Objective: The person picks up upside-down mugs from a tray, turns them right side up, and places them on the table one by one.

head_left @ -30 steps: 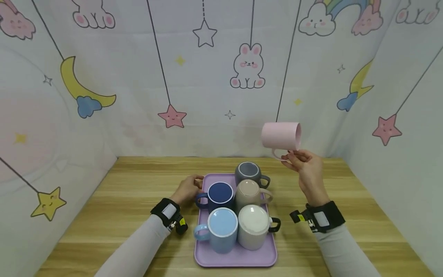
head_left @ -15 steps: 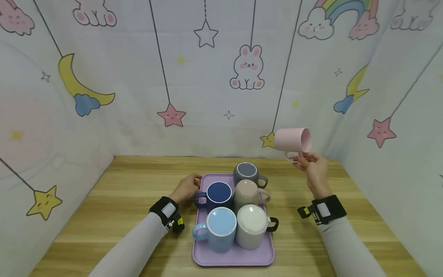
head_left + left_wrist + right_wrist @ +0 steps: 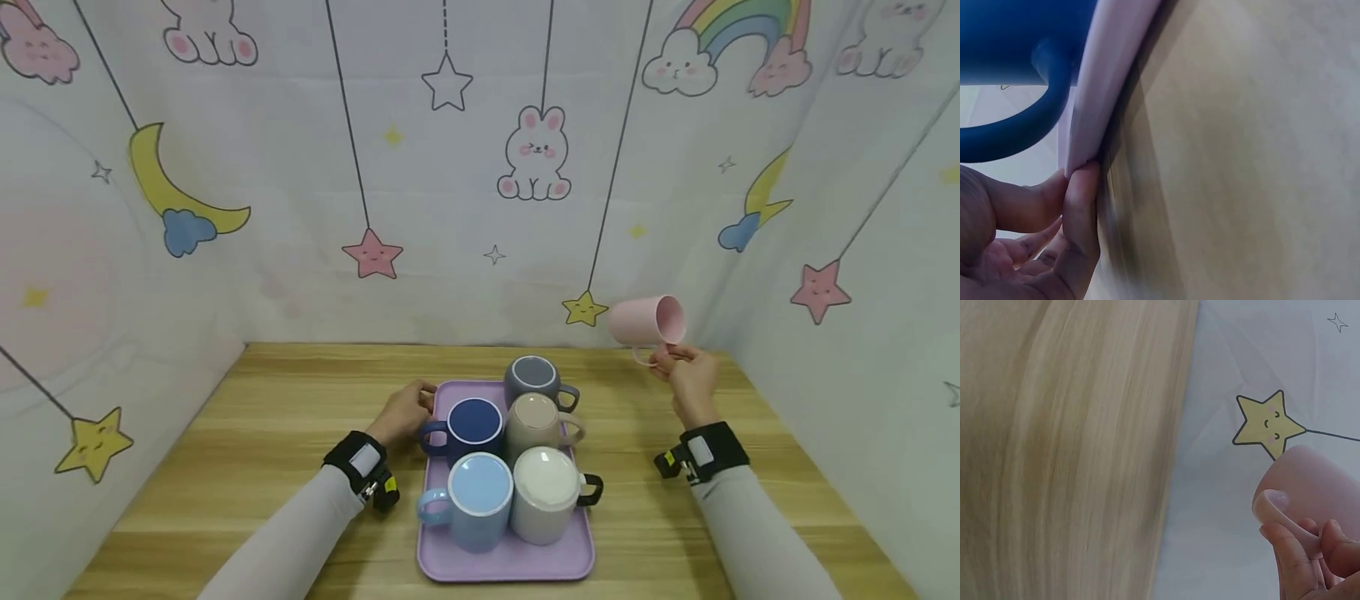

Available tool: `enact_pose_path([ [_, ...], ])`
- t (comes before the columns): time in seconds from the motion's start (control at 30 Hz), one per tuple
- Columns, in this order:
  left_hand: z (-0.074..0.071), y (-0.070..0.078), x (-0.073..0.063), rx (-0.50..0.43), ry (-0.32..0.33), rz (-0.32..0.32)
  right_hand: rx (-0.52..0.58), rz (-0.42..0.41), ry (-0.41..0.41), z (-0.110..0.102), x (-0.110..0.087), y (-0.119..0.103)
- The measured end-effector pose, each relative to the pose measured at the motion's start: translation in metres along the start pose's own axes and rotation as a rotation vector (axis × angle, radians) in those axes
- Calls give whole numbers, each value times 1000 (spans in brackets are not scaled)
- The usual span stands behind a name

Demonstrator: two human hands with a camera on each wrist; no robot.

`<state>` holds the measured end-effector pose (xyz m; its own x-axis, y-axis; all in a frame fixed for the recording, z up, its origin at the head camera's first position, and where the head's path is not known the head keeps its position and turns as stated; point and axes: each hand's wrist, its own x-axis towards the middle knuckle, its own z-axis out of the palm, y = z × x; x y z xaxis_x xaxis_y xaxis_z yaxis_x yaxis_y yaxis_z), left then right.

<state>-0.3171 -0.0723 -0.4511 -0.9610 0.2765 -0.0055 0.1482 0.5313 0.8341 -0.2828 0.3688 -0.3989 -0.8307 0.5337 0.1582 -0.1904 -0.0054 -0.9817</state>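
Note:
A pink mug (image 3: 636, 322) is held in the air by its handle, pinched in my right hand (image 3: 692, 379). It lies on its side, its mouth turned right and its handle hanging below. My left hand (image 3: 405, 410) pinches the left rim of the lilac tray (image 3: 510, 568), as the left wrist view shows close up with thumb and finger (image 3: 1080, 194). Upside down on the tray stand a dark blue mug (image 3: 475, 422), a light blue mug (image 3: 481, 500), a white mug with a black handle (image 3: 545, 493), a beige mug (image 3: 535, 423) and a grey mug (image 3: 531, 377).
The tray lies on a wooden table (image 3: 300, 417). Behind the table hangs a pale cloth backdrop (image 3: 450, 183) printed with stars, rabbits and clouds. Several mug handles stick out past the tray's sides.
My right hand has moved right and lower with the pink mug, whose mouth has turned more toward the head camera. My left hand stays at the tray's rim.

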Motion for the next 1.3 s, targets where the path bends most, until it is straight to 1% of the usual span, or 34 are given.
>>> enact_pose_path([
  [0.1, 0, 1, 0, -19, -6, -17, -5, 6, 7, -3, 4, 4],
  [0.2, 0, 1, 0, -22, -8, -32, -52, 3, 7, -5, 8, 7],
  [0.23, 0, 1, 0, -22, -7, -37, -49, 6, 15, -5, 9, 8],
  [0.43, 1, -1, -1, -14, 8, -22, -151, 38, 58, -6, 17, 13],
  [0.47, 1, -1, -1, -11, 8, -20, -185, 44, 57, -7, 18, 13],
  [0.6, 0, -1, 0, -24, 8, -30, -247, 64, 64, -8, 21, 13],
  [0.67, -1, -1, 0, -22, 11, -21, -287, 69, 65, -10, 23, 14],
  [0.83, 1, -2, -1, -37, 0, -31, -411, 76, 42, -12, 26, 21],
  [0.9, 2, -5, -2, -44, -7, -34, -461, 67, 27, -12, 27, 23],
  [1.0, 2, -7, -3, -45, 0, -17, -521, 40, 14, -9, 27, 24],
  [1.13, 1, -7, -2, -37, 18, -8, -662, -23, 1, -2, 25, 19],
  [1.2, 0, -7, -2, -28, 19, -9, -755, -62, -3, 2, 25, 17],
  [1.3, 0, -5, -1, -18, 17, -5, -837, -98, -7, 6, 24, 12],
])
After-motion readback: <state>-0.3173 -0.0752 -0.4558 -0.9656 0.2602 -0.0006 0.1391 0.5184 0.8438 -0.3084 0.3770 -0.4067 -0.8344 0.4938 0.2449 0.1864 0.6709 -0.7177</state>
